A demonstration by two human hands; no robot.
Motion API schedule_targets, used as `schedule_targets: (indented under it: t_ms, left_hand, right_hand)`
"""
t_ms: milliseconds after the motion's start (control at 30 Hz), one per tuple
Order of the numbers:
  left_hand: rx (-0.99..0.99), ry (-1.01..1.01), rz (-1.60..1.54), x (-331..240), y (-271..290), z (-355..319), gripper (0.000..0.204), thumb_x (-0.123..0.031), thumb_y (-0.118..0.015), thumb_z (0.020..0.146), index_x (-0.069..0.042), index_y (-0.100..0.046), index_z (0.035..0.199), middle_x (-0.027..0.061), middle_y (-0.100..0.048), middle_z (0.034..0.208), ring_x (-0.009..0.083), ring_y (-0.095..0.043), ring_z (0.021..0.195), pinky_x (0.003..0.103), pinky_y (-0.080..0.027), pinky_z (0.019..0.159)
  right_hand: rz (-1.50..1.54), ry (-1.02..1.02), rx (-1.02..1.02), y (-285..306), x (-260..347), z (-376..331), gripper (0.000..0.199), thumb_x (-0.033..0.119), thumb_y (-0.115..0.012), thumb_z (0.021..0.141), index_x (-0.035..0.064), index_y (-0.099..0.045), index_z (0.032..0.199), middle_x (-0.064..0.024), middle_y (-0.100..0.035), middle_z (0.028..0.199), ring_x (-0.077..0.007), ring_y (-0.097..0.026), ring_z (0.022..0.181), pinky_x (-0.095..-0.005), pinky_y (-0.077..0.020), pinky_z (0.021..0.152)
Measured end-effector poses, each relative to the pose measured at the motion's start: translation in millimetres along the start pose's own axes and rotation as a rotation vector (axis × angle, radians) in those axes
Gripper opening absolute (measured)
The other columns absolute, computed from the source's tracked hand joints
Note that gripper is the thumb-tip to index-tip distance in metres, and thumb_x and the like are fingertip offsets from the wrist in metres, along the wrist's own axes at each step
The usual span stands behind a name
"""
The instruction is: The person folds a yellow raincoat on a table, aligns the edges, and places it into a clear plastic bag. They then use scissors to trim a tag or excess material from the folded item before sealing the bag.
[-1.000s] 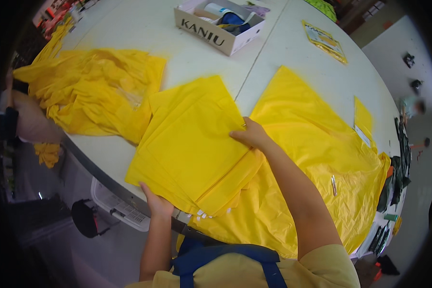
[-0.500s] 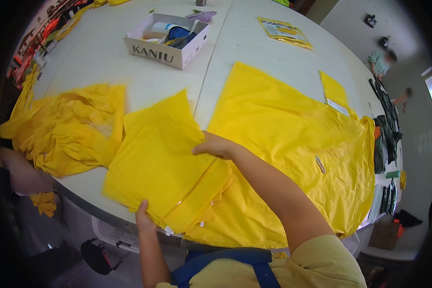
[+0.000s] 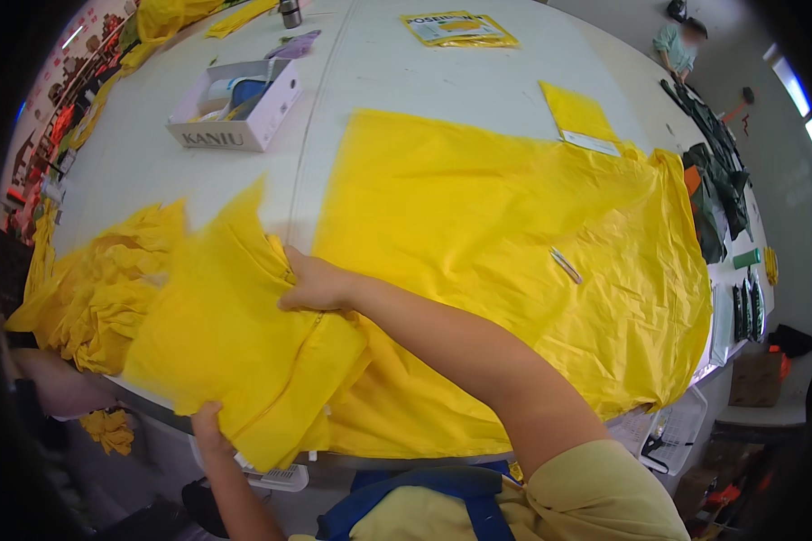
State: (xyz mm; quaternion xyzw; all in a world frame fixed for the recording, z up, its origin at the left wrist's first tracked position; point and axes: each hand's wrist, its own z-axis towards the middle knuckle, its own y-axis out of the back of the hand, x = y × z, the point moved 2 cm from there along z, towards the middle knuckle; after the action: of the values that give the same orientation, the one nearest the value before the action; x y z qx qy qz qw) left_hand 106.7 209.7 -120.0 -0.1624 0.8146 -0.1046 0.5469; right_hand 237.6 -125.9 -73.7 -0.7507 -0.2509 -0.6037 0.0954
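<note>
A folded yellow garment point(image 3: 235, 334) with a zip along one side is held between my two hands at the table's near left. My right hand point(image 3: 320, 281) is closed on its right edge, where the cloth bunches into creases. At the near left corner my left hand point(image 3: 209, 426) grips it, thumb on top and the other fingers hidden underneath. Under the garment's right side and beyond it spreads a large yellow sheet of fabric point(image 3: 478, 216), wrinkled toward the right. A small pen-like tool point(image 3: 567, 266) lies on that sheet.
A crumpled yellow pile point(image 3: 117, 279) sits at the left, beside another person's arm point(image 3: 63, 383). Farther off are an open white box point(image 3: 235, 108), packaged yellow goods point(image 3: 460, 29), and a small yellow piece with a white label point(image 3: 579, 117). Dark garments point(image 3: 717, 198) line the right edge.
My view has swung, so the table's things sit differently in the picture. The folded garment has shifted left between my hands, and its right edge has crumpled under my right hand.
</note>
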Motion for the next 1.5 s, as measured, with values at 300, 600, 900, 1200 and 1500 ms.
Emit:
schedule_targets:
  t_ms: [300, 600, 900, 1200, 1500]
  left_hand:
    - [0.168, 0.0, -0.099, -2.6, -219.8, -61.8, 0.046, -0.021, -0.041, 0.085, 0.012, -0.054, 0.114, 0.022, -0.062, 0.109, 0.0311, -0.062, 0.1, 0.039, -0.052, 0.085]
    - [0.188, -0.312, -0.023, 78.5, -304.1, 14.2, 0.041, -0.02, -0.044, 0.087, 0.012, -0.059, 0.107, 0.0223, -0.066, 0.102, 0.0297, -0.064, 0.092, 0.035, -0.052, 0.084]
    - [0.2, 0.076, -0.595, 124.2, -390.0, 144.4, 0.034, -0.016, -0.045, 0.088, 0.008, -0.058, 0.109, 0.0152, -0.065, 0.101, 0.0268, -0.062, 0.095, 0.035, -0.052, 0.081]
    - [-0.282, 0.236, -0.231, 218.3, -367.9, 210.4, 0.041, -0.005, -0.054, 0.082, -0.002, -0.05, 0.122, 0.0126, -0.054, 0.121, 0.0268, -0.055, 0.108, 0.04, -0.049, 0.089]
    - [-0.217, 0.296, 0.308, 215.9, -323.9, 200.3, 0.033, -0.011, -0.056, 0.086, 0.0, -0.052, 0.117, 0.0126, -0.057, 0.115, 0.0256, -0.055, 0.103, 0.039, -0.048, 0.086]
  right_hand:
    - [0.367, 0.13, -0.123, 153.8, 28.6, -169.9, 0.067, 0.045, -0.059, 0.086, 0.0057, -0.037, 0.135, -0.0145, -0.052, 0.123, -0.024, -0.052, 0.109, -0.0338, -0.0409, 0.095]
    - [-0.999, -0.265, -0.583, 370.7, -142.3, -252.9, 0.084, 0.063, -0.058, 0.08, 0.0158, -0.032, 0.144, -0.018, -0.033, 0.146, -0.0349, -0.028, 0.136, -0.0489, -0.0305, 0.107]
    - [-1.095, -0.613, -0.052, 400.1, -235.6, -300.0, 0.099, 0.059, -0.068, 0.073, 0.0224, -0.017, 0.15, -0.0162, -0.012, 0.155, -0.0405, -0.029, 0.135, -0.0476, -0.0327, 0.108]
    - [-0.968, -0.805, -0.166, 495.4, -126.8, -124.2, 0.037, 0.034, -0.057, 0.087, 0.0137, -0.06, 0.118, -0.0149, -0.067, 0.096, -0.0313, -0.061, 0.096, -0.0412, -0.0464, 0.088]
    - [-1.254, 0.093, -0.86, 705.3, -202.5, 217.4, 0.081, 0.045, -0.058, 0.088, -0.003, -0.023, 0.143, -0.0283, -0.018, 0.149, -0.0414, -0.017, 0.139, -0.0434, -0.0201, 0.113]
